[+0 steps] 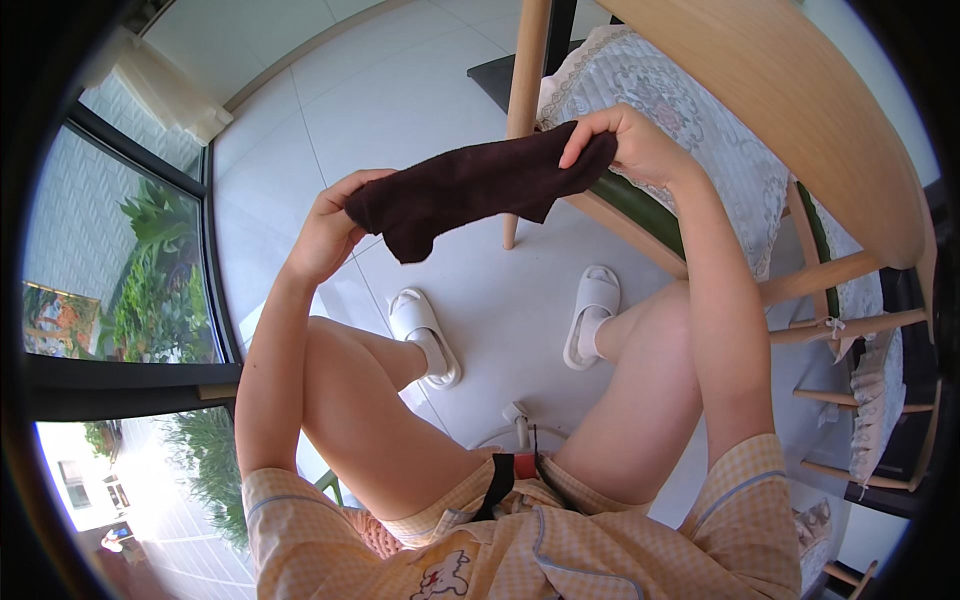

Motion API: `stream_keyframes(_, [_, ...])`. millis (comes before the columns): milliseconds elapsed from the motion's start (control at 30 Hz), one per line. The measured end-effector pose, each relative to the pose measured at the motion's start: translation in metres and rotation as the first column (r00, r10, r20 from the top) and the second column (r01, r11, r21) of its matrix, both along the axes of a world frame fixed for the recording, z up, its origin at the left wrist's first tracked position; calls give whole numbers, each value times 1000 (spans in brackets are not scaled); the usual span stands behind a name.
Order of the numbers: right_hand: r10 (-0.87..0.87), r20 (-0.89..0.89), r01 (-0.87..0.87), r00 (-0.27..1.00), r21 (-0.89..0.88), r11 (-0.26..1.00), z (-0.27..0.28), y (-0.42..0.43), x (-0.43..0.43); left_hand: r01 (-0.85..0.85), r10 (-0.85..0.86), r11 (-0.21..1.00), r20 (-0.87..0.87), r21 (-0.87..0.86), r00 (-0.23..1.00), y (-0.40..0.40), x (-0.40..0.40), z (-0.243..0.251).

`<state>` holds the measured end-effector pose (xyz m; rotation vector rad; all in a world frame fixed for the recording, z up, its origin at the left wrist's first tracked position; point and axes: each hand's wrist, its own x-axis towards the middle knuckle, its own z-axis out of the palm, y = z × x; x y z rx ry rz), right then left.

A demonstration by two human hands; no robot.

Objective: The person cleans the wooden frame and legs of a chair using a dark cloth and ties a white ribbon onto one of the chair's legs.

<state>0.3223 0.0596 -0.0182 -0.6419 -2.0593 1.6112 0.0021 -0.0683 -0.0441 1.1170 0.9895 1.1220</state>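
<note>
A dark brown sock (480, 178), possibly two laid together, is stretched out sideways in front of me above the floor. My left hand (330, 221) pinches its left end, thumb on top. At the other end, my right hand (626, 146) grips the fabric between thumb and fingers, a little higher than the left. Two short flaps of the fabric hang from the lower edge, one near each hand. My right hand is close to a wooden chair's cushion behind it.
Wooden chairs with quilted floral cushions (660, 97) stand on the right, one chair leg (525, 67) rising behind the sock. Glass panes in a dark frame (206, 285) line the left. White slippers (414, 319) are on my feet on the tiled floor (360, 97).
</note>
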Motion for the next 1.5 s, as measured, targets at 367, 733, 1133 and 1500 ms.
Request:
stream_keyframes(367, [-9, 92, 6, 996, 33, 999, 1, -3, 0, 34, -18, 998, -253, 59, 967, 5, 2, -3])
stream_keyframes(733, [-324, 211, 327, 922, -874, 359, -70, -18, -55, -267, 365, 755, 46, -599, 930, 10, 9, -25])
stream_keyframes(1133, [-451, -19, 376, 892, -520, 767, -58, -27, -60, -556, 546, 806, -108, -204, 831, -1, -8, -19])
stream_keyframes(1500, [-570, 282, 501, 772, 281, 818, -73, -27, -66, -110, 162, 985, -926, 132, 341, -1, 13, -44])
